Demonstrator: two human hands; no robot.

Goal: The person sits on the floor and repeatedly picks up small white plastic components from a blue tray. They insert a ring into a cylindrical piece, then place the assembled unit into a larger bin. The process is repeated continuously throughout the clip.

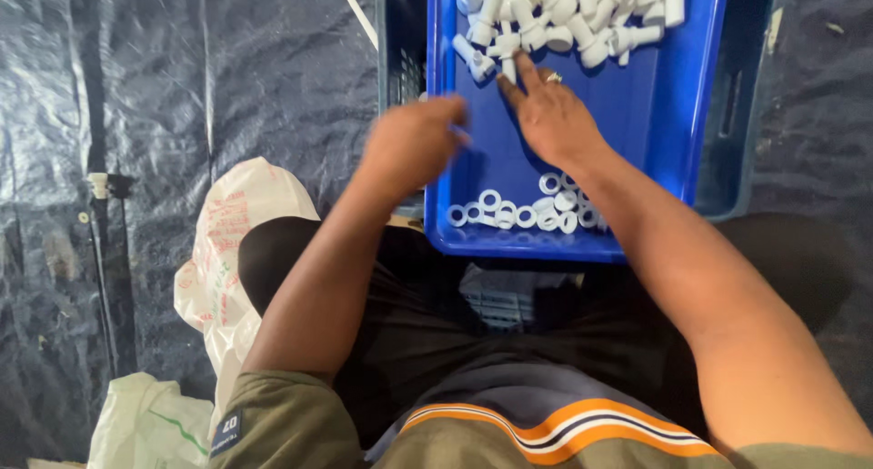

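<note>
1. Nearest, at six o'clock, the seated person's olive shirt hem with orange, white and dark stripes (555, 428) fills the bottom edge, dark shorts above it, knees spread to either side.
2. At eight o'clock, beside the left knee, a white crinkled plastic bag with red and green print (223, 269) lies on the dark plastic floor sheet (136, 114); a second pale bag (150, 424) sits below it in the corner.
3. Between the knees, a shallow bright blue plastic tray (673, 133) rests on top of a dark blue-grey slotted plastic crate (741, 114).
4. At the tray's near edge, a small cluster of white plastic rings (532, 210) lies loose, some flat, some tilted, touching one another.
5. The left hand (414, 142), blurred, hangs over the tray's left rim at about ten o'clock from the rings, fingers curled loosely inward; I cannot tell whether anything is in it.
6. The right hand (550, 114) lies palm down over the bare middle of the tray, fingers spread open and stretched toward twelve o'clock, a ring on one finger. It grips nothing; its fingertips (509, 89) touch the nearest pieces of the pile.
7. Farthest, at twelve o'clock, a heap of white plastic tube-shaped fittings (573, 14) crowds the tray's far end, well apart from the rings.
</note>
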